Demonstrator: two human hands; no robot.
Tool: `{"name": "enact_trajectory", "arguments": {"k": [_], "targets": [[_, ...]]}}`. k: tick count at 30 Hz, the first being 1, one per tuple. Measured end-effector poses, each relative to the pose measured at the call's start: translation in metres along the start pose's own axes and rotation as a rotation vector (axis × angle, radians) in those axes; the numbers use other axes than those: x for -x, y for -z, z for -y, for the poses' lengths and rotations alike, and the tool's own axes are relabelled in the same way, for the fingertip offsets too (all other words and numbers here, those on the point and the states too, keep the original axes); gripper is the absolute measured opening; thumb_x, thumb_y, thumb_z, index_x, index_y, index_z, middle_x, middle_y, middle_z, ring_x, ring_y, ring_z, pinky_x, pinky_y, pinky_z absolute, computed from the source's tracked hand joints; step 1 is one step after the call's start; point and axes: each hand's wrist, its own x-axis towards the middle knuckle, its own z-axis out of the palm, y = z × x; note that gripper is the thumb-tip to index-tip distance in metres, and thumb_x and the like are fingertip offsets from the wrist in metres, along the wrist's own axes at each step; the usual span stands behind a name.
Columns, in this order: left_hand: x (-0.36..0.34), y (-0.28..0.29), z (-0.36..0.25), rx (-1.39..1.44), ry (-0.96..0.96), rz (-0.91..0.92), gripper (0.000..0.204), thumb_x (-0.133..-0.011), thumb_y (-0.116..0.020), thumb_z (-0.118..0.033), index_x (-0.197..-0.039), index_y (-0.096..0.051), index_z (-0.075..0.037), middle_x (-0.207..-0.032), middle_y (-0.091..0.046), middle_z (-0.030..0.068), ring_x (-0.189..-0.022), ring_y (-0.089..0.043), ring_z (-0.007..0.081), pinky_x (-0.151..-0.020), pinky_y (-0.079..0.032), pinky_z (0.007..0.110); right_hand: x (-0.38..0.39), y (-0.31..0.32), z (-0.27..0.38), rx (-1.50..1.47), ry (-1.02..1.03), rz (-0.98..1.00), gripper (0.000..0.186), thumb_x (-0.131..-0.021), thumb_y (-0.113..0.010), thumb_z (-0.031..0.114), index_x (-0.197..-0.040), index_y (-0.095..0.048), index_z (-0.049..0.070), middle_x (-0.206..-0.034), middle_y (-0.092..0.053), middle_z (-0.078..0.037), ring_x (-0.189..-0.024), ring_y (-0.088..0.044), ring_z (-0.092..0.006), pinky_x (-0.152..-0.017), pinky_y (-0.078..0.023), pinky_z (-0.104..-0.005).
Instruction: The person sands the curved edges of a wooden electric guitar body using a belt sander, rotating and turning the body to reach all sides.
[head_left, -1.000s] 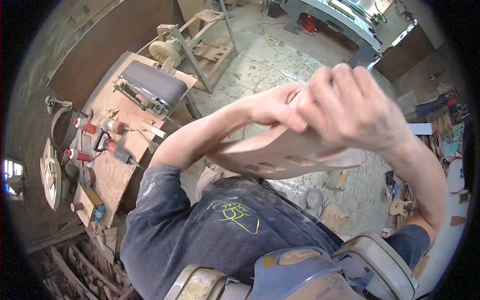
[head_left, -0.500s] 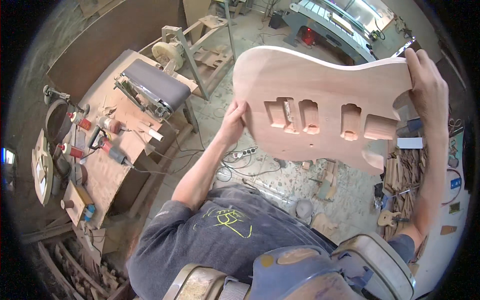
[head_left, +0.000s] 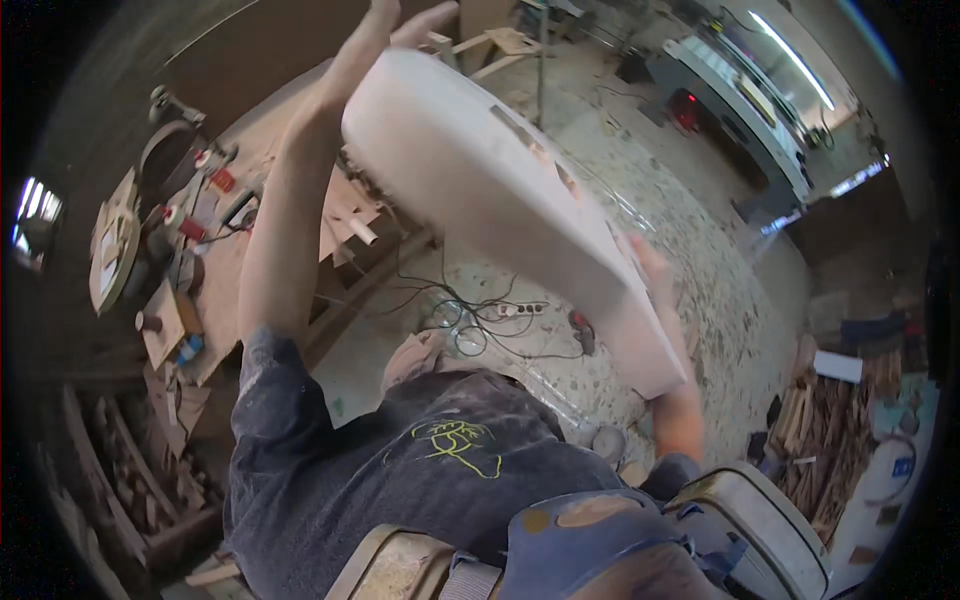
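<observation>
The pale wooden guitar body (head_left: 480,180) is tilted diagonally in front of me, edge-on and blurred, with some cut-out cavities showing along its far side. My left hand (head_left: 397,27) is at its upper left end, fingers stretched out beyond the rounded edge and apart, touching or very close to it. My right hand (head_left: 650,262) grips the far edge toward the lower right end, partly hidden behind the wood and smeared by motion.
A bench (head_left: 255,140) at left carries red bottles (head_left: 190,225) and tools. A dark machine (head_left: 740,130) stands back right, a wooden frame (head_left: 500,45) behind. Cables and a power strip (head_left: 520,310) lie on the dusty floor (head_left: 720,300). Wood offcuts (head_left: 820,430) are piled at right.
The guitar body has swung from facing me to a steep edge-on tilt. My left hand has risen to the upper left; my right hand has dropped down and inward.
</observation>
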Motion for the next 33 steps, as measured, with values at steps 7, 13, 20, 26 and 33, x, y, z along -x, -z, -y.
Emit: {"name": "enact_trajectory", "arguments": {"k": [7,13,20,26,33], "targets": [[-0.055,0.036,0.001,-0.173,-0.432,-0.778,0.074,-0.102,-0.038,-0.065,-0.143,-0.051,-0.004,-0.137,-0.06,0.0129,-0.131,-0.052,0.0254,-0.116,-0.036,0.04,0.007,-0.014,0.145,-0.286,-0.151,0.312,0.06,-0.083,-0.077,0.038,-0.126,-0.061,0.0,-0.116,-0.066,-0.02,-0.113,-0.061,-0.0297,-0.094,-0.049,-0.0409],[-0.086,0.122,0.05,0.237,-0.321,-0.715,0.067,-0.102,-0.041,-0.059,-0.13,-0.062,-0.003,-0.122,-0.069,0.0115,-0.111,-0.064,0.0274,-0.106,-0.047,0.039,-0.013,-0.02,0.175,-0.263,-0.126,0.306,0.066,-0.08,-0.08,0.036,-0.127,-0.057,-0.004,-0.115,-0.065,-0.025,-0.111,-0.062,-0.0347,-0.094,-0.048,-0.0442],[-0.104,0.171,0.094,0.173,-0.303,-0.647,0.067,-0.104,-0.037,-0.056,-0.129,-0.063,0.0,-0.122,-0.069,0.0122,-0.112,-0.065,0.025,-0.106,-0.046,0.039,-0.008,-0.07,0.164,-0.062,-0.007,0.2,0.06,-0.084,-0.074,0.044,-0.126,-0.061,0.003,-0.116,-0.067,-0.023,-0.107,-0.063,-0.0417,-0.089,-0.051,-0.047],[-0.106,0.173,0.085,0.049,-0.287,-0.638,0.067,-0.105,-0.036,-0.055,-0.127,-0.064,0.002,-0.123,-0.069,0.0135,-0.114,-0.064,0.0245,-0.107,-0.044,0.036,-0.026,-0.149,0.146,-0.016,0.003,0.315,0.062,-0.088,-0.071,0.046,-0.125,-0.06,-0.003,-0.115,-0.065,-0.028,-0.112,-0.06,-0.0438,-0.095,-0.048,-0.0456],[-0.103,0.19,0.051,-0.701,-0.2,-0.967,0.079,-0.102,-0.035,-0.064,-0.109,-0.072,0.006,-0.11,-0.072,0.0212,-0.112,-0.065,0.0271,-0.105,-0.041,0.037,-0.077,-0.231,0.15,-0.033,-0.059,0.358,0.066,-0.091,-0.062,0.056,-0.122,-0.062,-0.003,-0.115,-0.065,-0.031,-0.109,-0.061,-0.0443,-0.092,-0.048,-0.0485]]}}
